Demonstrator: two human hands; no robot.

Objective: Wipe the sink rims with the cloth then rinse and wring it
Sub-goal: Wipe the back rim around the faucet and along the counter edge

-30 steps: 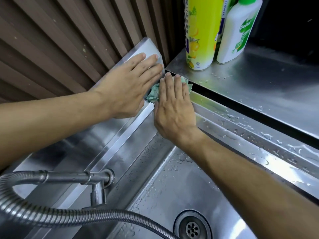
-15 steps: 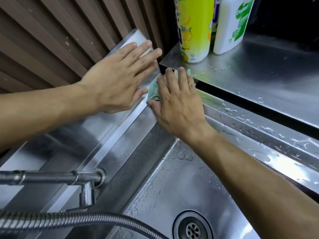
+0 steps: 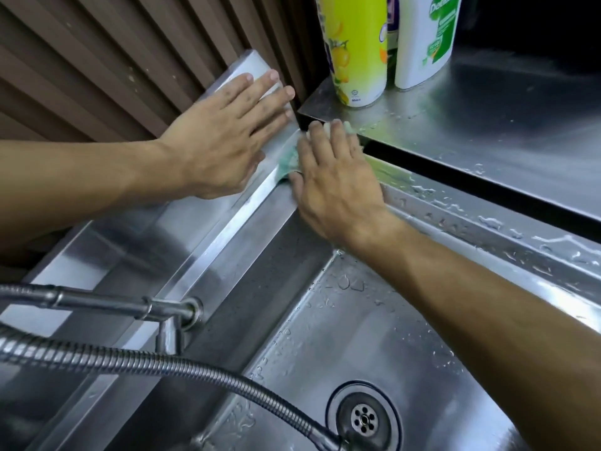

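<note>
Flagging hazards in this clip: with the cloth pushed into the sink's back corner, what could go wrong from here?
1. The right hand pressing the cloth is close under the shelf corner; knuckles might scrape it.
2. A wider swipe could knock the yellow bottle standing near that edge.
3. The left hand braces flat on wet-looking steel and could slip.

Your right hand [image 3: 338, 187]: flat on the cloth [image 3: 287, 161], fingers [image 3: 336, 135] straight, at the sink [image 3: 357, 336] rim's far corner. Your left hand [image 3: 227, 141]: flat on the steel ledge [image 3: 250, 65] beside it. Yellow bottle [image 3: 356, 47] and white bottle [image 3: 422, 40]: upright on the wet table [image 3: 487, 125]. Tap [image 3: 130, 307], hose [image 3: 195, 369], drain [image 3: 364, 419]: near you.
</note>
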